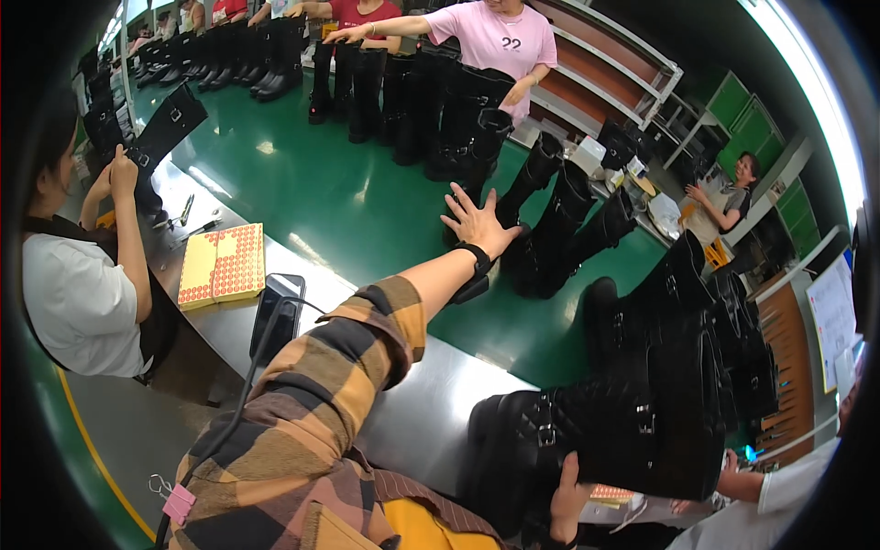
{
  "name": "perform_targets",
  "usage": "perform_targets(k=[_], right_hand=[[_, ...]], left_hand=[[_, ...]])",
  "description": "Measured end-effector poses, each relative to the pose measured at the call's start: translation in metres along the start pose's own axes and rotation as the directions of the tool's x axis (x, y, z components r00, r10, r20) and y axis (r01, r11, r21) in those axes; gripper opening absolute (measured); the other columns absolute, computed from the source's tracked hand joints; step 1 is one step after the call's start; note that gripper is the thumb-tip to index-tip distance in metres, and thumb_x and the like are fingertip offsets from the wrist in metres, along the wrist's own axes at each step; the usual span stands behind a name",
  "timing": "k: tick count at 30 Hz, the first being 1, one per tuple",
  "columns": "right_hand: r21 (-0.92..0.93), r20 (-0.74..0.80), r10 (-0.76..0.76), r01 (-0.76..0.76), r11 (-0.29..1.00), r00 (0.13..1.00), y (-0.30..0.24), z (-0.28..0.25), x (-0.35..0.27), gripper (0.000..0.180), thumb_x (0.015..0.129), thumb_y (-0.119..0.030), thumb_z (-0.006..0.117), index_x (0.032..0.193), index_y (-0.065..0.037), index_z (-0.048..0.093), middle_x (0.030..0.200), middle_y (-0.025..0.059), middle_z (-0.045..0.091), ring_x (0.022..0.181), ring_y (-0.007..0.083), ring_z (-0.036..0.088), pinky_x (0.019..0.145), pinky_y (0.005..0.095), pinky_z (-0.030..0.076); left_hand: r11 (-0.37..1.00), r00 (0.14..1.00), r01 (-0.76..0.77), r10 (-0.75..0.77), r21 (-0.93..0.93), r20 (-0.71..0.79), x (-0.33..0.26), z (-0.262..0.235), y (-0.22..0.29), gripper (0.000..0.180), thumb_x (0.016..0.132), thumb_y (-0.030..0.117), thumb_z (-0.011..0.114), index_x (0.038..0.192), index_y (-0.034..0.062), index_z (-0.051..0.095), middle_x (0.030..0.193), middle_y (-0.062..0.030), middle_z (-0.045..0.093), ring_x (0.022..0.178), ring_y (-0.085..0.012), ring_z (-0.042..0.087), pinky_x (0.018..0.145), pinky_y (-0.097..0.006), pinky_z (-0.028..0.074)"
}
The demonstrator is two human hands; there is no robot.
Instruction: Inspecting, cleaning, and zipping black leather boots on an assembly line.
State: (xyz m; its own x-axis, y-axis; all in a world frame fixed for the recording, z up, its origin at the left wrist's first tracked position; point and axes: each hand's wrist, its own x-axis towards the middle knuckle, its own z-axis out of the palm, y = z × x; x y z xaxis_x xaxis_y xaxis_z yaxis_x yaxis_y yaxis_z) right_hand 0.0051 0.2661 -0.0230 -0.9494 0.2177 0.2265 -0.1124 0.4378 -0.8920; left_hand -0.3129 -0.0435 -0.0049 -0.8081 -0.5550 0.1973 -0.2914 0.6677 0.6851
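My left hand [478, 226] reaches out over the green work surface, fingers spread and nothing in them. Just beyond it, a black boot [477, 147] with a strap and buckle stands among several others. Whether the fingertips touch that boot, I cannot tell. Low on the right, my right hand [570, 495] grips a tall black boot [596, 426] that lies tilted over, its sole end to the left and its shaft opening to the right. Only the thumb and the back of this hand show; the other fingers are hidden. Metal buckles sit on the boot's straps.
Several black boots [561, 215] line the green belt [367, 174]. On its metal edge [431, 376] lie a yellow stack of sticker sheets [222, 264] and a phone [278, 316] with a cable. A co-worker [87, 275] at left handles a boot; another in pink [500, 41] stands across.
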Motion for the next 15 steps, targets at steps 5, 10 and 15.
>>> perform_targets(k=[5, 10, 15], right_hand=[[-0.003, 0.014, -0.054, 0.054, 0.999, 0.998, 0.030, -0.008, -0.002, 0.052, 0.096, -0.023, 0.060, 0.133, 0.011, 0.045, 0.136, 0.0174, 0.050, 0.123, 0.0265, 0.049, 0.106, 0.0366, 0.036], [0.033, 0.042, -0.052, 0.050, 0.998, 0.998, 0.034, -0.012, -0.006, 0.052, 0.097, -0.022, 0.059, 0.135, 0.010, 0.043, 0.138, 0.0173, 0.048, 0.124, 0.0271, 0.048, 0.107, 0.0372, 0.034], [-0.008, 0.103, -0.058, 0.059, 0.998, 0.993, 0.015, -0.010, -0.007, 0.049, 0.096, -0.018, 0.058, 0.133, 0.011, 0.045, 0.136, 0.0175, 0.051, 0.124, 0.0272, 0.050, 0.106, 0.0361, 0.035]], left_hand=[[0.997, 0.996, 0.067, -0.069, -0.031, -0.049, 0.045, 0.029, -0.001, 0.083, 0.071, 0.055, 0.076, 0.141, 0.0186, 0.047, 0.153, -0.0287, 0.010, 0.141, -0.0502, 0.011, 0.106, -0.069, 0.023], [0.962, 0.907, -0.256, 0.204, -0.097, -0.368, 0.068, 0.019, -0.045, 0.034, 0.086, 0.031, 0.065, 0.095, -0.0005, 0.071, 0.109, -0.0244, 0.058, 0.093, -0.0412, 0.061, 0.083, -0.048, 0.050], [0.937, 0.834, -0.348, 0.308, -0.005, -0.459, 0.061, -0.050, -0.096, 0.032, 0.088, 0.033, 0.064, 0.092, 0.0024, 0.071, 0.104, -0.0227, 0.060, 0.091, -0.0411, 0.061, 0.080, -0.048, 0.050]])
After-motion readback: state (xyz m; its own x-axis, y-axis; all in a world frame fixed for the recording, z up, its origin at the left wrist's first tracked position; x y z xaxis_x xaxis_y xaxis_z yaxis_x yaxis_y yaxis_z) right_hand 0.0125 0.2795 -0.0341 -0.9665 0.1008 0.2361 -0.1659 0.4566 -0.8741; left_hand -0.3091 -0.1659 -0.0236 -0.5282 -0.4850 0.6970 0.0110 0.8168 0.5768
